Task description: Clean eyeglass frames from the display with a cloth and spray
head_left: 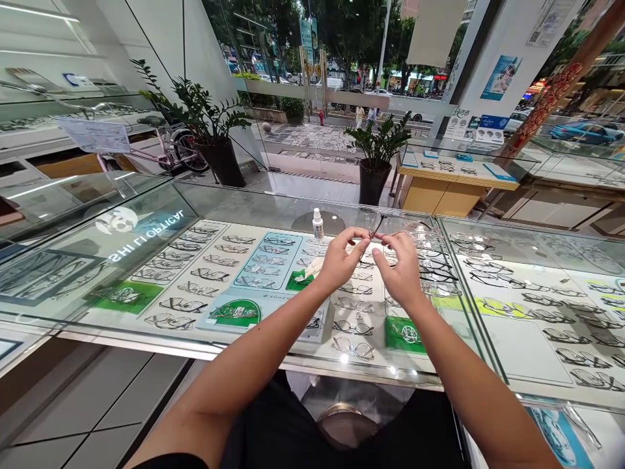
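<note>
My left hand [344, 258] pinches a pair of eyeglasses [376, 225] between thumb and fingers, above the glass counter. A dark temple sticks up from the grip; the rest of the frame is mostly hidden or too small to make out. Close on the right is my right hand [401, 264], its fingertips reaching to the eyeglasses and its thumb standing apart from them. A small white bottle [318, 225] stands upright on the counter beyond my left hand. Left of my left wrist lies a pale cloth [314, 268].
Under the glass counter top [273, 195] sit rows of eyeglasses [205, 273] and green display cards [406, 333]. Another glass case [547, 254] adjoins on the right. Potted plants [375, 153] stand beyond the counter before the window. A round stool [346, 423] is below me.
</note>
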